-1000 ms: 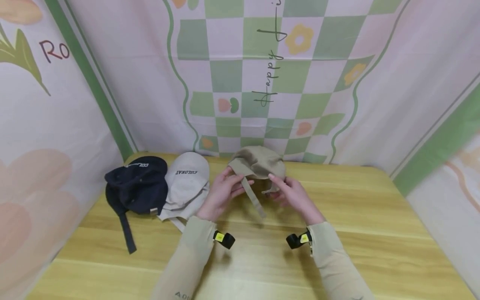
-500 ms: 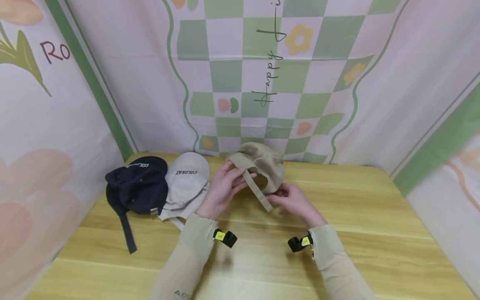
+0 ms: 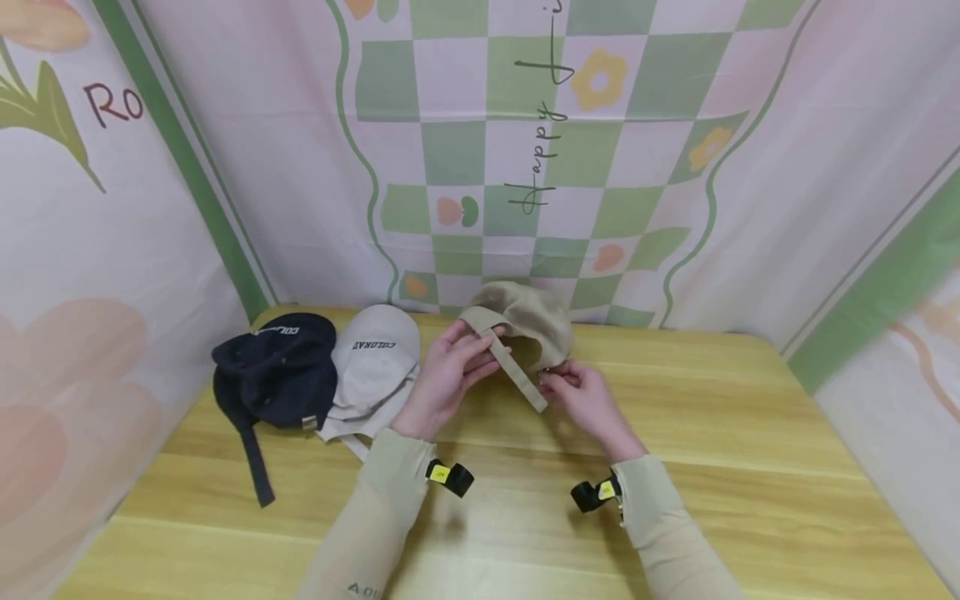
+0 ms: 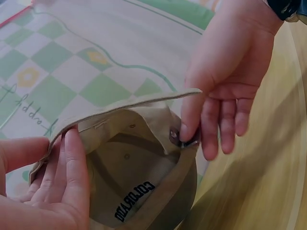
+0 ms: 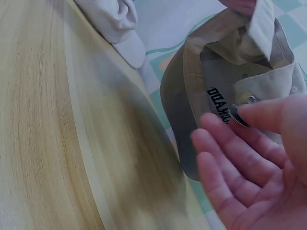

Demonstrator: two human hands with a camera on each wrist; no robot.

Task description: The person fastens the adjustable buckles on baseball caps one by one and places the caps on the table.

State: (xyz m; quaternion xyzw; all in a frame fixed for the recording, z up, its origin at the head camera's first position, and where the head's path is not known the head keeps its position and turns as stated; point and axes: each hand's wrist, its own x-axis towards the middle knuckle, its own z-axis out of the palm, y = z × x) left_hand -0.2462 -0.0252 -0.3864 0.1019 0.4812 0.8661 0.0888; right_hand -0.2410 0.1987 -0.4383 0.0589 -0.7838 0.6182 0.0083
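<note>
A khaki baseball cap [image 3: 525, 312] is held up near the table's back edge, its back opening facing me. My left hand [image 3: 446, 371] pinches the cap's band at the base of the loose strap [image 3: 517, 371], thumb outside and fingers inside. The strap's free end points toward my right hand [image 3: 588, 400]. Between thumb and forefinger, that hand pinches the small metal buckle [image 5: 238, 115] on the other side of the opening. Dark lettering [image 4: 134, 201] shows inside the cap in the left wrist view. The strap lies outside the buckle.
To the left on the wooden table [image 3: 712, 467], a black cap [image 3: 277, 375] lies with its strap hanging toward me. A light grey cap [image 3: 375, 358] lies right beside it. A printed fabric backdrop [image 3: 450, 150] rises behind the table's back edge.
The cap has turned so its back opening faces me. My right hand has moved from the cap's rim down to the buckle, while my left hand keeps its hold by the strap.
</note>
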